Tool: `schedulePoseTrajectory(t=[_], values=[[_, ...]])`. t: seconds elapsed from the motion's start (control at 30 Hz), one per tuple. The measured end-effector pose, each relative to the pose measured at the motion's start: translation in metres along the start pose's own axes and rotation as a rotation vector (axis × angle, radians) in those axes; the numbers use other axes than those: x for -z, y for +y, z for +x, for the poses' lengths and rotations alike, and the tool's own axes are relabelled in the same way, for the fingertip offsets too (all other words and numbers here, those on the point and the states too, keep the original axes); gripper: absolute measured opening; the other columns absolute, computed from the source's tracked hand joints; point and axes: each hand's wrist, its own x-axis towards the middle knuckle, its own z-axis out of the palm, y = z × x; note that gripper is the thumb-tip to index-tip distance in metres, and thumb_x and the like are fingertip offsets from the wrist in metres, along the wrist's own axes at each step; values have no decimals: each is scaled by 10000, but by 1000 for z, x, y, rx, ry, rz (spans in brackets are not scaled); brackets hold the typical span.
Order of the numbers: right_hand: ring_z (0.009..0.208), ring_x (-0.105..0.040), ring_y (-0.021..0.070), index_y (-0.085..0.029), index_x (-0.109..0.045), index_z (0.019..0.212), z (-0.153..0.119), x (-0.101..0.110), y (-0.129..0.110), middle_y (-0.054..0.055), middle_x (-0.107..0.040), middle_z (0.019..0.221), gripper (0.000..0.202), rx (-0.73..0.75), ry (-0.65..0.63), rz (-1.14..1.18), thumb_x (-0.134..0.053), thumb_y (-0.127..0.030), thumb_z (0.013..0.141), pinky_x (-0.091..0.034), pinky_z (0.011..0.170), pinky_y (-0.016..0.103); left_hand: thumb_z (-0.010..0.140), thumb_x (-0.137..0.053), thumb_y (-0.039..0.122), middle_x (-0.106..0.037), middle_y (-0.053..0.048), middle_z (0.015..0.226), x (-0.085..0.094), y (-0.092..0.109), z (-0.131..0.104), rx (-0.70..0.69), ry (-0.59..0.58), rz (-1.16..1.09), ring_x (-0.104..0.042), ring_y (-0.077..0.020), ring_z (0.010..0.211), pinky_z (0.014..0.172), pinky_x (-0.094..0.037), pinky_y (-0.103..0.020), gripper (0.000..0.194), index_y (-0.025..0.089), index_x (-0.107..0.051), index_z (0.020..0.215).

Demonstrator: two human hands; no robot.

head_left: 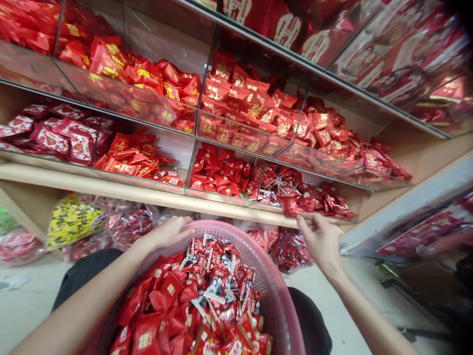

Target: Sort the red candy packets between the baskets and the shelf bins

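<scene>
My left hand (168, 232) rests on the far left part of the rim of a pink plastic basket (271, 268), its fingers bent over the edge. The basket holds red candy packets (166, 291) and red, black and white wrapped candies (218, 266). To the right of the basket, my right hand (320, 239) pinches a dark red packet (290, 204) between thumb and fingers at the front edge of the lowest divided shelf. Just behind that packet lie patterned candies (277, 180) and more dark red packets (325, 199).
Clear-fronted shelf compartments hold red packets with gold characters (254, 106) and floral-patterned packets (55, 130). Below the wooden shelf edge (92, 185) sit bags of candy, one yellow (76, 222). Dark-clad knees flank the basket above a pale floor (351, 305).
</scene>
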Motion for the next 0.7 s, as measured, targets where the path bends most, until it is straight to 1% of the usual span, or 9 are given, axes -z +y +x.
schedulePoseTrajectory(t=[0.07, 0.17, 0.27, 0.43, 0.53, 0.63, 0.7], values=[[440, -437, 101, -160, -602, 806, -24, -8, -18, -27, -511, 514, 242, 129, -117, -2, -479, -369, 800, -356, 450, 207, 792, -389, 487, -654, -100, 1012, -1, -1, 0, 6, 4, -4, -608, -225, 910, 756, -436, -277, 441, 181, -554, 1062], [508, -481, 91, -177, -573, 848, -58, -21, -37, -10, -541, 623, 177, 341, -276, -24, -427, -275, 847, -385, 503, 195, 782, -409, 478, -666, -83, 983, 0, -1, 0, 11, 9, -27, -614, -218, 884, 746, -434, -269, 406, 193, -576, 1019], [561, -515, 86, -183, -553, 872, -80, -33, -47, 5, -556, 699, 165, 490, -367, -75, -390, -207, 865, -392, 528, 187, 777, -419, 462, -671, -75, 967, 0, -1, -1, 9, 14, -33, -617, -214, 871, 743, -431, -265, 389, 195, -581, 1009], [616, -540, 110, -186, -524, 896, -93, -55, -65, 9, -560, 732, 152, 722, -502, -201, -374, -174, 877, -389, 520, 211, 782, -416, 453, -669, -72, 970, 1, 0, -2, 4, 20, -34, -615, -211, 878, 744, -429, -263, 383, 197, -576, 1017], [676, -548, 133, -178, -497, 909, -96, -70, -80, 18, -564, 785, 107, 842, -551, -284, -397, -170, 873, -399, 507, 227, 776, -429, 446, -675, -65, 956, 3, 2, -3, 7, 18, -60, -613, -205, 885, 761, -423, -257, 365, 200, -589, 992], [718, -550, 154, -169, -483, 886, -99, -82, -91, 33, -563, 828, 67, 927, -607, -387, -435, -143, 848, -428, 520, 245, 775, -426, 456, -676, -65, 963, 3, 2, -4, -1, 26, -70, -611, -206, 896, 773, -421, -260, 376, 201, -592, 996], [720, -549, 163, -167, -480, 851, -102, -87, -94, 40, -561, 833, 54, 949, -649, -441, -450, -126, 832, -440, 518, 253, 771, -430, 465, -673, -69, 974, 4, 1, -4, 4, 37, -77, -610, -209, 905, 775, -421, -263, 389, 202, -590, 1009]])
